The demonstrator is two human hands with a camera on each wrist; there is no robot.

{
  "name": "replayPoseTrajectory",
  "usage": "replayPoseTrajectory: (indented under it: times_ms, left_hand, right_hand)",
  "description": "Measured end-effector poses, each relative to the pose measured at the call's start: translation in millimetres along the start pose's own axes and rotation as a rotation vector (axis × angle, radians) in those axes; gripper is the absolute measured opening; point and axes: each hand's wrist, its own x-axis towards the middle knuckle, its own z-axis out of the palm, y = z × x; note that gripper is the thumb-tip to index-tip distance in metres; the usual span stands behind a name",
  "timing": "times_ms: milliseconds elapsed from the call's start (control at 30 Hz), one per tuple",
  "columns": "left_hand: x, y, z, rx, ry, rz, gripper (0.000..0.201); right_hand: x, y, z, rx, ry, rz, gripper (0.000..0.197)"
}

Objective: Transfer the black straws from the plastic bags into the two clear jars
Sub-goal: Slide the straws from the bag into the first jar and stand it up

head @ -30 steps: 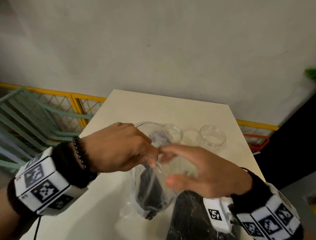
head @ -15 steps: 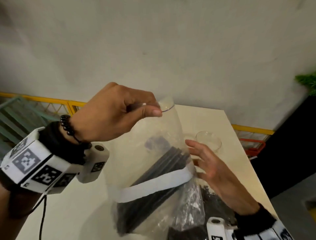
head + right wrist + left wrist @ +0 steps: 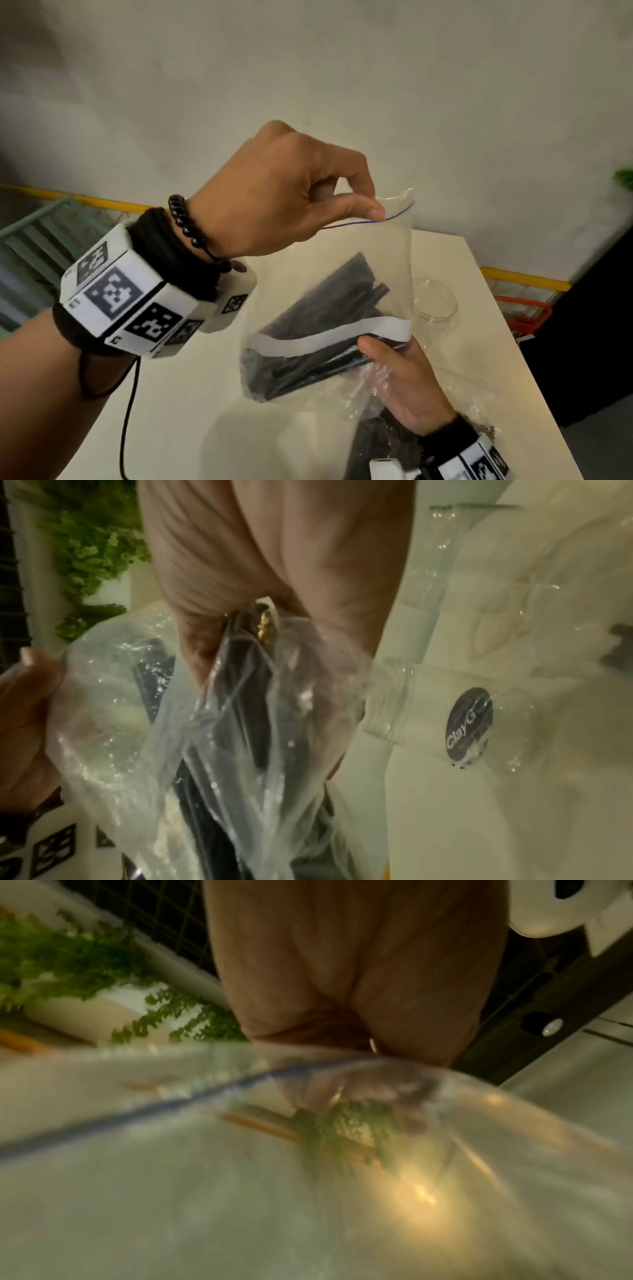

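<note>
A clear zip bag [image 3: 342, 260] with a white band hangs in the air over the table, and a bundle of black straws [image 3: 318, 329] lies slanted inside it. My left hand [image 3: 371, 209] pinches the bag's top edge by the blue zip line [image 3: 164, 1104]. Lower down, my right hand [image 3: 380, 349] grips the bag and the straws through the plastic; in the right wrist view its fingers [image 3: 205, 647] curl round the crumpled bag [image 3: 240, 737]. One clear jar [image 3: 435, 301] stands open behind the bag, and it bears a dark label [image 3: 469, 723]. The bag hides the other jar in the head view.
A second bag of black straws [image 3: 373, 445] lies on the beige table [image 3: 171, 428] under my right wrist. The table's right edge runs close to the jar. A yellow mesh fence [image 3: 102, 205] and a grey wall stand behind.
My left hand has lifted the bag's top higher. The right hand, open beside the bag half a second ago, now grips its lower part round the straws.
</note>
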Motion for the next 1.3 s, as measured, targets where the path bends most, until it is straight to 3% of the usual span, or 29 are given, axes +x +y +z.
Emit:
replayPoseTrajectory:
  times_ms: [133,200,267,367,433,467,533,600,667,767,833,900,967,1000,1067,1167,1200,1300]
  left_hand:
    - [-8.4,-6.8,-26.8,0.090,0.256,-0.004,0.035]
    - [-31.2,-23.1,-33.9,-0.020,0.376,-0.115,0.042]
    - [-64.1,-48.2,-30.1,-0.225,0.387,-0.321,0.057]
    - [-111.1,-73.1,0.6,-0.469,0.119,-0.656,0.090]
    - [-131.6,-71.1,33.5,-0.593,-0.120,-0.745,0.102]
    - [-137.0,-66.0,50.6,-0.649,-0.216,-0.770,0.102]
    - [-137.6,-48.3,80.1,-0.738,-0.353,-0.787,0.093]
    - [-132.8,-30.6,102.5,-0.719,-0.387,-0.773,0.069]
    - [-127.3,-17.8,118.2,-0.728,-0.316,-0.791,0.057]
    - [-128.9,-13.5,134.0,-0.766,-0.112,-0.842,0.069]
    - [-132.8,-15.0,134.1,-0.837,-0.038,-0.937,0.043]
    - [-135.5,-17.9,131.8,-0.892,-0.012,-0.986,0.028]
    - [-138.4,-20.2,129.1,-0.938,0.103,-1.013,0.019]
    - [-138.5,-20.5,125.8,-0.958,0.138,-1.031,0.028]
    - [-141.0,-23.2,121.2,-0.997,0.127,-1.033,0.037]
    - [-144.6,-21.9,117.3,-1.073,0.077,-1.003,0.029]
    - [-144.3,-20.9,117.0,-1.102,0.077,-1.002,0.035]
    - [-147.1,-24.6,125.3,-1.255,0.110,-1.098,0.076]
  right_hand:
    - [1.6,-5.2,-6.2,0.084,-0.025,-0.060,0.056]
    - [2.3,-11.6,-12.6,0.099,-0.017,-0.071,0.038]
    - [1.1,-17.7,-20.4,0.120,-0.009,-0.086,0.037]
    - [-2.2,-27.1,-22.9,0.097,-0.021,-0.144,0.040]
    - [-0.6,-31.4,-16.5,0.037,-0.045,-0.164,0.037]
    - [1.6,-32.1,-10.3,0.012,-0.068,-0.158,0.034]
    - [7.4,-27.0,1.9,-0.048,-0.037,-0.109,0.045]
    - [12.7,-15.0,12.7,-0.097,0.008,-0.109,0.028]
    - [10.3,-7.8,29.7,-0.260,0.011,-0.150,0.023]
    - [5.8,-5.1,39.9,-0.450,-0.051,-0.204,0.032]
    - [6.5,-6.5,35.7,-0.439,0.025,-0.219,0.036]
    - [7.3,-4.9,28.8,-0.359,0.100,-0.188,0.038]
    - [2.6,-4.4,25.7,-0.380,0.107,-0.108,0.041]
    - [-0.9,-5.5,25.3,-0.444,0.072,-0.057,0.045]
    - [-3.2,-9.7,20.1,-0.546,0.009,-0.013,0.054]
    - [2.5,-29.5,13.0,-0.260,0.043,-0.107,0.070]
    - [4.7,-32.9,11.4,-0.211,0.070,-0.163,0.065]
    - [1.7,-26.3,24.4,-0.495,0.120,-0.313,0.003]
